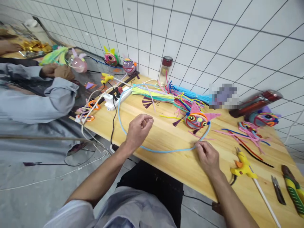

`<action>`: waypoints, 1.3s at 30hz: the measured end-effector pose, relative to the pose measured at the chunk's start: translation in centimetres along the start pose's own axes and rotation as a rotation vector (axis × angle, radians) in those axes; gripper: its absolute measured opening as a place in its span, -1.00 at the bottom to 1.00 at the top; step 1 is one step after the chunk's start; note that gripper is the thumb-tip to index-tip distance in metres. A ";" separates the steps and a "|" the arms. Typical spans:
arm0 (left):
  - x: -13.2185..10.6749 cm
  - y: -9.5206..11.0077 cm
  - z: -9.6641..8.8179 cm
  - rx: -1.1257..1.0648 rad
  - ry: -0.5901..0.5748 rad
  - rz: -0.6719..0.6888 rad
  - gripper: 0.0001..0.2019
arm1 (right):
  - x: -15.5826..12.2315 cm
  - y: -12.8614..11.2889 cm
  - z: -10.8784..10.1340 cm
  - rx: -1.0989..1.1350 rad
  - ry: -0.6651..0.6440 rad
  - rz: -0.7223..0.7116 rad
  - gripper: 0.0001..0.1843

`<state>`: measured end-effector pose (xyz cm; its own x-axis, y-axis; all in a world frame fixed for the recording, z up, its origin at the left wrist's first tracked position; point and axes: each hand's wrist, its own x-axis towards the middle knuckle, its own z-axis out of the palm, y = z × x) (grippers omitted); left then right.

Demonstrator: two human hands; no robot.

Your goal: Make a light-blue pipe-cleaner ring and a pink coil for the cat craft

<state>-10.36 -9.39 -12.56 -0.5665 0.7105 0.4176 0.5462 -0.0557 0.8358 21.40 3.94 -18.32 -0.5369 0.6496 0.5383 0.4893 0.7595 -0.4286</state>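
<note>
A large light-blue hoop [166, 151] lies in a wide ring over the wooden table in front of me. My right hand [209, 155] pinches its near right side between thumb and fingers. Over the hoop's left part is my left hand [140, 129], with its fingers curled together; whatever they hold, if anything, is hidden. Inside the ring, toward its right side, sits a decorated ball with eyes and pink pointed ears [197, 119]. Bundles of coloured pipe cleaners [154, 95] lie across the ring's far side.
On the right are a yellow glue gun [244, 166], small snips [277, 190] and green-handled pliers [293, 190]. A bottle [165, 71] stands by the tiled wall; a dark red flask [256, 103] leans right. Left are a white power strip [116, 99], cables and a co-worker's hands [58, 71].
</note>
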 end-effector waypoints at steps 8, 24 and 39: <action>0.1 -0.7 0.7 0.131 -0.174 0.022 -0.88 | 0.1 0.8 0.8 -0.042 0.079 0.051 -0.63; -4.2 -3.1 -2.8 0.024 -0.069 -0.030 -0.80 | 1.1 -3.4 0.4 -0.067 -0.018 -0.074 -0.68; -12.6 -3.3 -5.9 -0.219 -0.068 -0.243 -0.76 | 3.9 -20.1 12.0 -0.414 -0.517 -0.200 -0.90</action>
<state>-8.73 -22.30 -18.49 -0.6173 0.7663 0.1782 0.2508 -0.0230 0.9678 1.19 -8.42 -16.31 -0.8525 0.5092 0.1186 0.5138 0.8578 0.0103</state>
